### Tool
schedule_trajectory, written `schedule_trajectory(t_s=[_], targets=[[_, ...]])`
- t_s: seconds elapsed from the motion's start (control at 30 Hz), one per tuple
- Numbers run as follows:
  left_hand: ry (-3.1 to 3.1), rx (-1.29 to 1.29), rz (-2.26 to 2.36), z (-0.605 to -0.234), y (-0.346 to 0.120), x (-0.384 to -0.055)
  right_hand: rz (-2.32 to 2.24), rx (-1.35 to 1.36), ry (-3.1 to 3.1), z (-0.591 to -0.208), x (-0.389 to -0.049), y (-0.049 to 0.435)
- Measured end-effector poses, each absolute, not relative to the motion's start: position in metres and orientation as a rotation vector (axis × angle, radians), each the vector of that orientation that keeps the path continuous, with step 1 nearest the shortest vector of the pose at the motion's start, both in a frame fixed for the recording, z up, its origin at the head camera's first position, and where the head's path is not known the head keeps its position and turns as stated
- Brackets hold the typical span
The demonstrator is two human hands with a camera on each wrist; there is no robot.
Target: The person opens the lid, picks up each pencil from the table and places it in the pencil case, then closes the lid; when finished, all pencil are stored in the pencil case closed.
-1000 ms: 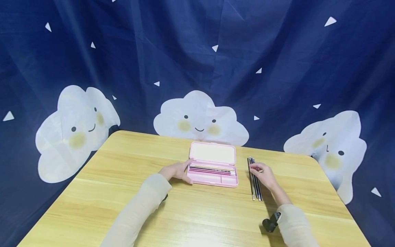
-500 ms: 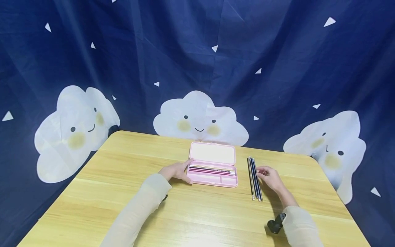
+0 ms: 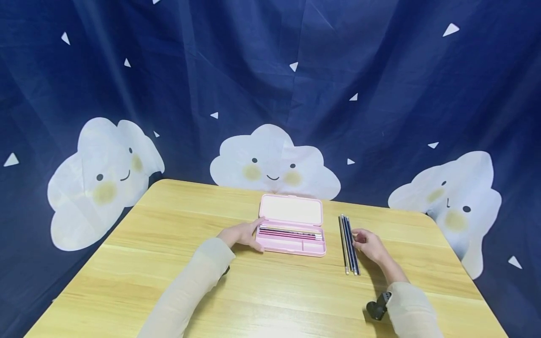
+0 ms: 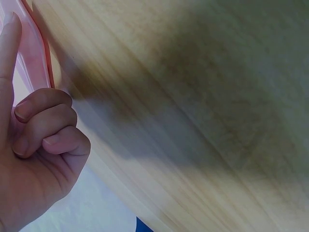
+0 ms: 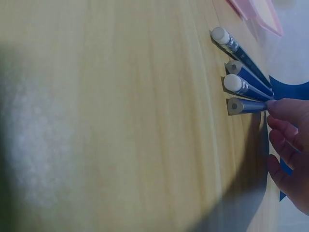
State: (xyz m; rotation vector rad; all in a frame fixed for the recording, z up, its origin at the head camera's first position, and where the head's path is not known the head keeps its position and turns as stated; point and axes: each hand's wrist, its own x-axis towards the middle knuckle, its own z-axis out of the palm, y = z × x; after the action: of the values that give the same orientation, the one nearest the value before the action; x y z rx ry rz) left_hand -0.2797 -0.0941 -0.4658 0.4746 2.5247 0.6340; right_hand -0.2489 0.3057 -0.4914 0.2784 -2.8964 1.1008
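Note:
A pink pencil case (image 3: 313, 254) lies with its lid raised, several pencils (image 3: 291, 231) in its long compartment. At its left end is my left hand (image 3: 242, 233), thumb at the front corner and index finger near the hinge. In the left wrist view, one straight finger (image 4: 8, 43) lies along the pink rim while other fingers curl into the palm. Several dark pencils (image 3: 348, 249) lie side by side right of the case. My right hand (image 3: 368, 244) touches the outermost one from the right, fingers loosely bent; the right wrist view shows eraser ends and flat ends.
The wooden table (image 3: 270, 291) has rounded far corners. Behind it hangs a dark blue curtain (image 3: 270, 70) with white clouds. A black wrist camera (image 3: 378, 306) sits below the right sleeve, close over the table. The case's front compartments (image 3: 281, 243) hold nothing visible.
My right hand has moved from over the dark pencils to their right side, with its fingertips at the outermost pencil. The left hand and the case have stayed put.

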Motion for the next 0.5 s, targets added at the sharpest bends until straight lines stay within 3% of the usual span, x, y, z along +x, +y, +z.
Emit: schedule_trajectory(t_s=[0.5], targets=[[2.53,0.474,0.631,-0.4646,-0.0947,-0.2782,1.043,0.191,-2.964,-0.4882,-0.2503,0.3027]])
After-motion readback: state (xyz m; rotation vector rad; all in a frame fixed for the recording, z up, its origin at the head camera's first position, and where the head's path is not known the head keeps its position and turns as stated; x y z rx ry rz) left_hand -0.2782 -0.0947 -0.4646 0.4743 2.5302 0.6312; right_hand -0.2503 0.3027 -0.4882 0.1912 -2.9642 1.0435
